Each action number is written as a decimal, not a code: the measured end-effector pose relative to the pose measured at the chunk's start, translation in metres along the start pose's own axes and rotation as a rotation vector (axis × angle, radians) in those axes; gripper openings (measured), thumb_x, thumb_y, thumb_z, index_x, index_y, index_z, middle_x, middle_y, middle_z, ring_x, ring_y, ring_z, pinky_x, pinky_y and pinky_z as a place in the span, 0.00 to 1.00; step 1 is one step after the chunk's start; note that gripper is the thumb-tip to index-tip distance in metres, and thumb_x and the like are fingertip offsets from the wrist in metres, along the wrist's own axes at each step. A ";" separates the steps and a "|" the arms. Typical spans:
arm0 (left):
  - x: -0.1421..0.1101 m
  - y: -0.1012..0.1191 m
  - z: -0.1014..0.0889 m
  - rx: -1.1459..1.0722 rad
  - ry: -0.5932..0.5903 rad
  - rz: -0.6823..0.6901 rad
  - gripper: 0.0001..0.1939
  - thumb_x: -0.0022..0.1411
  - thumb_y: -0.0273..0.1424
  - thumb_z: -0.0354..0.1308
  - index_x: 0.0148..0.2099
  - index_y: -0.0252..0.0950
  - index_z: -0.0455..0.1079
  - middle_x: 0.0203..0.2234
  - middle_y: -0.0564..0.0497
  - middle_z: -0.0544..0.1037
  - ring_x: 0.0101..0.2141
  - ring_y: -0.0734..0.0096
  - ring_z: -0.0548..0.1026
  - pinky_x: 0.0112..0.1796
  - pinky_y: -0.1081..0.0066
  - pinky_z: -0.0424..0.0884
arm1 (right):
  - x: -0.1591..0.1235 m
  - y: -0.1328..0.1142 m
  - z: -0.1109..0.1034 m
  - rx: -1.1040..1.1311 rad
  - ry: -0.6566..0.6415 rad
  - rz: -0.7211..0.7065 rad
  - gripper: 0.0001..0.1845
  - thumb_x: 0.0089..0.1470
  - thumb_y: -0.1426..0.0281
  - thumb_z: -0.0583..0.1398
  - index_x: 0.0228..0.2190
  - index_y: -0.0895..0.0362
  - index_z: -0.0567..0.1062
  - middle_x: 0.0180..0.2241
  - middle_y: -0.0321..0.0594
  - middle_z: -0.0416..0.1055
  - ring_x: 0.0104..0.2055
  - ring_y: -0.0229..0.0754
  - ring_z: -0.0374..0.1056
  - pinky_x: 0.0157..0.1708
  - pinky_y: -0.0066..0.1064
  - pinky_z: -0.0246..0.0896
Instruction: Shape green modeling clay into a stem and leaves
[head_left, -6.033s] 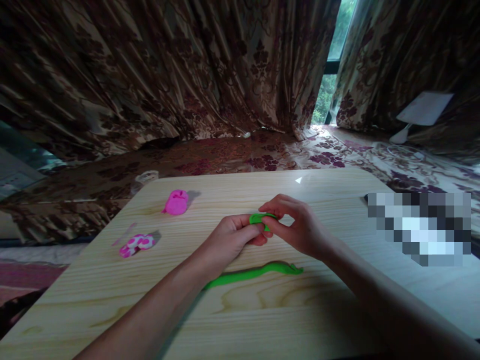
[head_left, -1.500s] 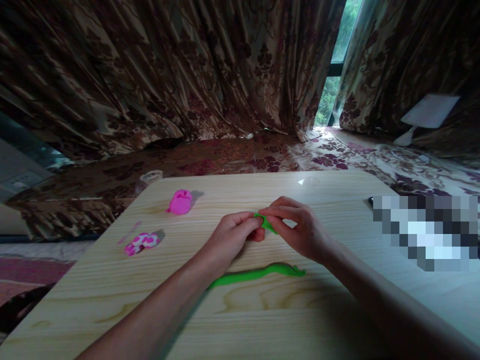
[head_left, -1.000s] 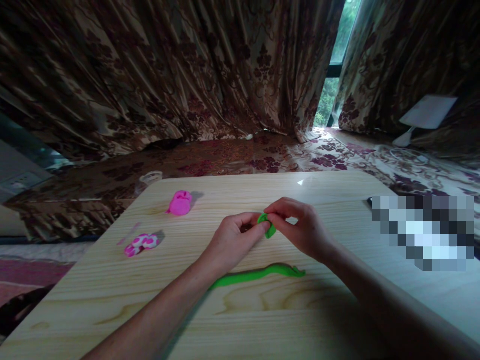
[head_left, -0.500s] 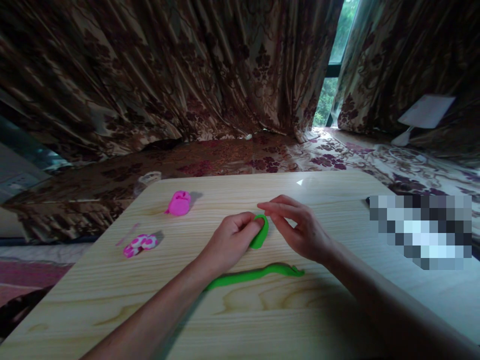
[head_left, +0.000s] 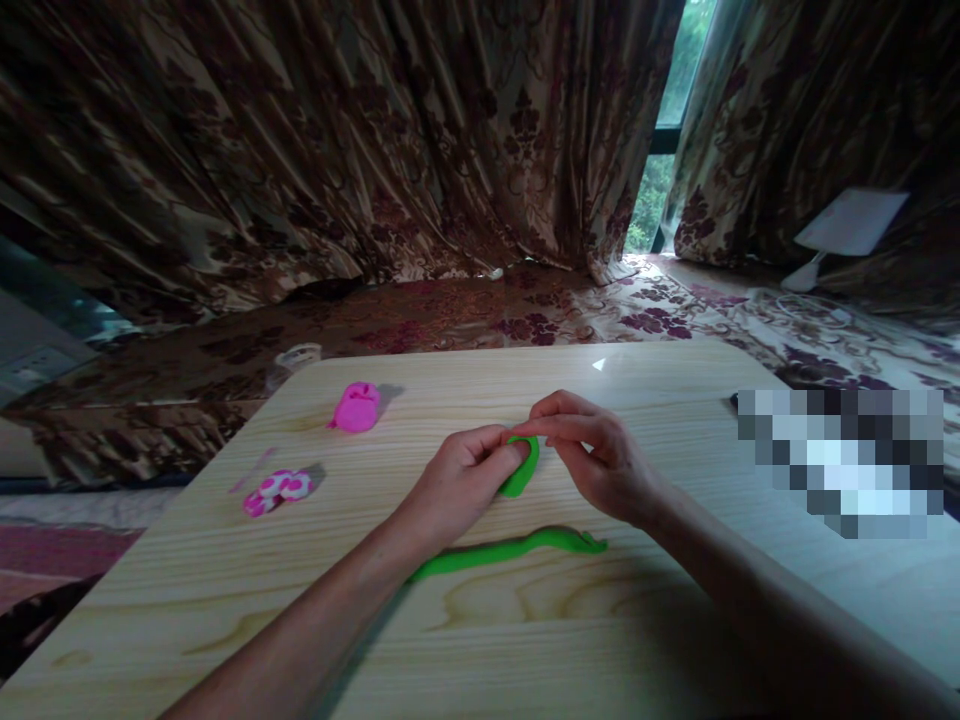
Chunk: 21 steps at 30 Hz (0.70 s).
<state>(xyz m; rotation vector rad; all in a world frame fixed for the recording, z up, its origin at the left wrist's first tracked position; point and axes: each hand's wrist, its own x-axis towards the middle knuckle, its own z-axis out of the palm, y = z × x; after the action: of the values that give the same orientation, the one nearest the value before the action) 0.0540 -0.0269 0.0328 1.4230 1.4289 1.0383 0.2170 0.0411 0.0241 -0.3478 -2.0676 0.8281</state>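
Observation:
My left hand [head_left: 465, 480] and my right hand [head_left: 600, 460] meet over the middle of a light wooden table [head_left: 675, 620]. Between their fingertips is a small flat piece of green clay [head_left: 522, 468], bent into a curve. The left thumb and fingers pinch its left side, and the right fingertips pinch its top edge. A long green clay strip [head_left: 510, 550] lies on the table just in front of my hands, partly hidden under my left forearm.
A pink clay lump [head_left: 355, 407] sits at the far left of the table, and a pink and white spotted clay piece [head_left: 276, 489] lies near the left edge. A blurred-out object [head_left: 840, 460] rests at the right. Patterned curtains hang behind.
The green piece was pinched small between both hands, then opened into a longer curved flap. My right fingers let go briefly and now pinch its top again.

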 end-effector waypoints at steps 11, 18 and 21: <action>0.001 0.002 -0.001 -0.077 0.079 0.017 0.14 0.60 0.38 0.52 0.27 0.34 0.67 0.21 0.57 0.64 0.26 0.76 0.61 0.29 0.75 0.57 | 0.000 0.002 -0.001 0.016 0.055 0.009 0.22 0.54 0.83 0.49 0.43 0.53 0.75 0.34 0.41 0.69 0.35 0.36 0.65 0.33 0.30 0.62; 0.004 -0.004 0.000 -0.214 0.177 -0.051 0.11 0.57 0.37 0.56 0.36 0.35 0.72 0.26 0.54 0.72 0.30 0.75 0.67 0.34 0.74 0.62 | 0.002 0.001 0.001 0.034 0.127 0.175 0.15 0.55 0.75 0.55 0.45 0.56 0.71 0.35 0.39 0.69 0.36 0.36 0.67 0.33 0.29 0.64; 0.004 -0.003 0.001 -0.249 0.179 -0.059 0.11 0.55 0.35 0.59 0.38 0.34 0.72 0.25 0.53 0.73 0.29 0.75 0.69 0.34 0.74 0.63 | 0.000 0.002 0.006 0.027 0.119 0.205 0.13 0.51 0.74 0.59 0.41 0.58 0.71 0.33 0.38 0.70 0.33 0.36 0.67 0.31 0.28 0.64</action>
<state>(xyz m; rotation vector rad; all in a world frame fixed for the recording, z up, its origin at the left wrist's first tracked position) 0.0545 -0.0231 0.0299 1.1265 1.4022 1.2824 0.2122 0.0407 0.0204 -0.5881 -1.9306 0.9332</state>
